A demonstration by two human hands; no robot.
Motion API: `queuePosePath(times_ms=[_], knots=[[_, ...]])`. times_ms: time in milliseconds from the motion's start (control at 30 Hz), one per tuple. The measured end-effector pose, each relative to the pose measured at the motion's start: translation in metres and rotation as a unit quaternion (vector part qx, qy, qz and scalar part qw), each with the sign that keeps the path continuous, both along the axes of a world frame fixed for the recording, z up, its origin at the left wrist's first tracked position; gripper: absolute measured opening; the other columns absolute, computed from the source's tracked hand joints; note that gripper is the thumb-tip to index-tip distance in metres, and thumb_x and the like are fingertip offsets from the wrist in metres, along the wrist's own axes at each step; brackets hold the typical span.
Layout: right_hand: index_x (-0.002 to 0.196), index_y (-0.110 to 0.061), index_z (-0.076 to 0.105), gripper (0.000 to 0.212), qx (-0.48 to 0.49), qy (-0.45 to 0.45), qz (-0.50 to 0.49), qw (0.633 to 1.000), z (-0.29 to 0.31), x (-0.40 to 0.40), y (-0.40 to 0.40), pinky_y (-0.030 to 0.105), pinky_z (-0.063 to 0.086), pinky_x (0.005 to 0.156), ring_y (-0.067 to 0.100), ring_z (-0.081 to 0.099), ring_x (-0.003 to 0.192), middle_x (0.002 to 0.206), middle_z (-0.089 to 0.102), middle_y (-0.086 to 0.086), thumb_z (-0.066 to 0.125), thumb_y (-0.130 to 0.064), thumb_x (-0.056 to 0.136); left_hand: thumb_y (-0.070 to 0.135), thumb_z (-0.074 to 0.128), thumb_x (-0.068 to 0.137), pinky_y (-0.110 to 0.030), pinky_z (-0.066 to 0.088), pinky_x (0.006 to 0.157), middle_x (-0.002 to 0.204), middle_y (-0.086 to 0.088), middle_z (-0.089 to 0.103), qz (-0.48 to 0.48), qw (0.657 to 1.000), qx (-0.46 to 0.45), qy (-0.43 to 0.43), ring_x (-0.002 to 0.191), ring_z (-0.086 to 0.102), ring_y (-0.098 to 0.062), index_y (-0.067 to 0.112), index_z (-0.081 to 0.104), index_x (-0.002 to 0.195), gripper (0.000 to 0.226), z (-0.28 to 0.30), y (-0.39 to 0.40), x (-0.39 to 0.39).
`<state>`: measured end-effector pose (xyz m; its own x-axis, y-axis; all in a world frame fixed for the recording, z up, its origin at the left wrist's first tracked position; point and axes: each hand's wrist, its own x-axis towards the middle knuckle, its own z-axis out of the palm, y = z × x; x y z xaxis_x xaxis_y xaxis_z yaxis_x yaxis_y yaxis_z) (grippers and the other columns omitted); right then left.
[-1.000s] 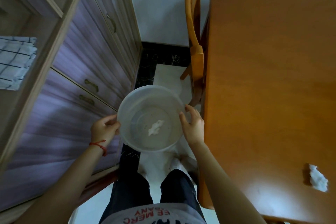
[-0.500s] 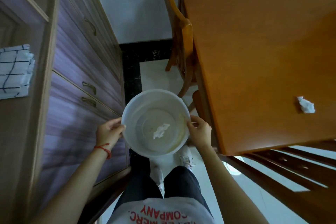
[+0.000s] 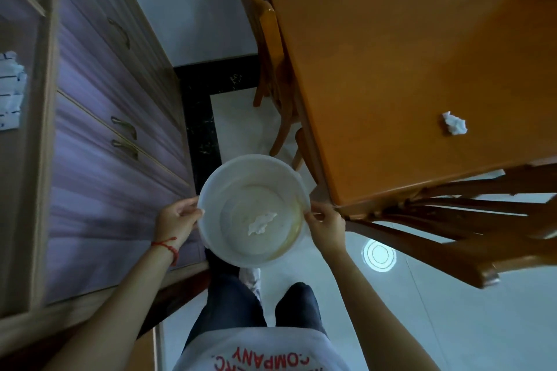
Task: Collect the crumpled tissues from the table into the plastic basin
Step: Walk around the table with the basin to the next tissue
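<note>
Both grips are clamped on the rim of the plastic basin, left hand at nine o'clock, right hand at three, one tissue inside it and a crumpled tissue on the tabletop well off at two o'clock.

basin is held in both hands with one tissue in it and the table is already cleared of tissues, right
Not quite. The head view shows a crumpled tissue still on the table. The rest holds: left hand and right hand hold the basin, with one tissue inside.
</note>
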<state>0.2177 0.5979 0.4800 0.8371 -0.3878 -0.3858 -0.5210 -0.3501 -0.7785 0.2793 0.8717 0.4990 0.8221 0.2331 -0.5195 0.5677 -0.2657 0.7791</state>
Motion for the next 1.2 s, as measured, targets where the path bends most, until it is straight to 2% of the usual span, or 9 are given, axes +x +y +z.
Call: queuePosePath(times_ms=[233,333,400,500,633,800,900,1000,1200], knots=[[0.103,-0.011,0.066,0.021,-0.012,0.014,0.033,0.999,-0.003,-0.060,-0.028,0.043,0.047,0.093,0.019,0.065,0.087,0.095,0.072,0.005,0.058,-0.022,0.086,-0.004,0.060,0.080,-0.024,0.054,0.065,0.102,-0.013,0.066,0.016,1.000,0.014,0.000,0.088,0.061,-0.025,0.002,0.062,0.115,0.036,-0.003,-0.025,-0.074],[0.103,-0.013,0.067,0.020,-0.004,0.013,0.042,0.999,-0.004,-0.086,-0.037,0.027,0.049,0.079,0.017,0.064,0.086,0.099,0.071,0.004,0.057,-0.020,0.087,-0.004,0.061,0.077,-0.023,0.052,0.066,0.098,-0.009,0.067,0.023,0.999,0.029,0.005,0.082,0.062,-0.022,0.004,0.064,0.112,0.036,-0.005,-0.032,-0.104],[0.103,-0.013,0.067,0.021,0.000,0.013,0.039,0.999,-0.007,-0.104,-0.043,0.026,0.049,0.077,0.014,0.062,0.084,0.101,0.070,0.004,0.057,-0.020,0.087,-0.002,0.062,0.077,-0.033,0.053,0.077,0.097,-0.008,0.068,0.018,1.000,0.020,0.007,0.084,0.064,-0.025,0.006,0.064,0.112,0.036,-0.005,-0.036,-0.122],[0.102,-0.015,0.067,0.021,-0.006,0.014,0.029,0.999,-0.012,-0.131,-0.048,0.018,0.048,0.070,0.006,0.060,0.075,0.103,0.066,0.000,0.057,-0.024,0.087,-0.003,0.062,0.078,-0.039,0.054,0.079,0.098,-0.011,0.069,0.008,1.000,0.003,0.009,0.084,0.066,-0.029,0.005,0.064,0.112,0.036,-0.006,-0.041,-0.142],[0.100,-0.019,0.068,0.018,0.000,0.021,-0.014,1.000,-0.016,-0.169,-0.048,0.011,0.045,0.065,0.000,0.058,0.071,0.087,0.065,-0.010,0.058,-0.025,0.086,-0.002,0.063,0.078,-0.044,0.056,0.078,0.097,-0.015,0.070,-0.021,0.999,-0.015,0.023,0.083,0.067,-0.031,0.004,0.064,0.112,0.034,-0.009,-0.044,-0.159],[0.097,-0.021,0.069,0.015,0.015,0.026,-0.095,0.995,-0.014,-0.221,-0.041,0.006,0.041,0.061,-0.002,0.060,0.071,0.085,0.067,-0.011,0.060,-0.024,0.085,-0.002,0.062,0.080,-0.041,0.055,0.079,0.083,-0.003,0.068,-0.082,0.996,-0.032,0.029,0.076,0.065,-0.021,0.004,0.063,0.112,0.033,-0.006,-0.052,-0.176],[0.096,-0.021,0.069,0.014,0.014,0.019,-0.145,0.989,-0.008,-0.254,-0.041,0.005,0.040,0.058,-0.004,0.060,0.067,0.079,0.067,-0.012,0.062,-0.022,0.083,0.000,0.063,0.080,-0.031,0.057,0.071,0.086,-0.003,0.068,-0.118,0.992,-0.041,0.022,0.079,0.065,-0.019,0.008,0.063,0.113,0.034,-0.002,-0.062,-0.186],[0.097,-0.020,0.069,0.016,0.004,0.022,-0.190,0.982,-0.002,-0.284,-0.046,0.004,0.039,0.058,0.001,0.061,0.067,0.081,0.069,-0.007,0.062,-0.021,0.083,-0.001,0.062,0.082,-0.033,0.055,0.077,0.100,-0.014,0.065,-0.165,0.985,-0.046,0.024,0.090,0.063,-0.026,0.003,0.060,0.117,0.036,0.001,-0.078,-0.196],[0.099,-0.015,0.069,0.017,-0.025,0.013,-0.264,0.964,0.012,-0.342,-0.072,0.002,0.039,0.058,0.005,0.062,0.068,0.085,0.071,-0.001,0.062,-0.019,0.084,-0.003,0.064,0.078,-0.018,0.055,0.057,0.098,-0.016,0.064,-0.255,0.966,-0.033,0.016,0.086,0.061,-0.027,-0.001,0.061,0.114,0.036,0.003,-0.130,-0.215]])
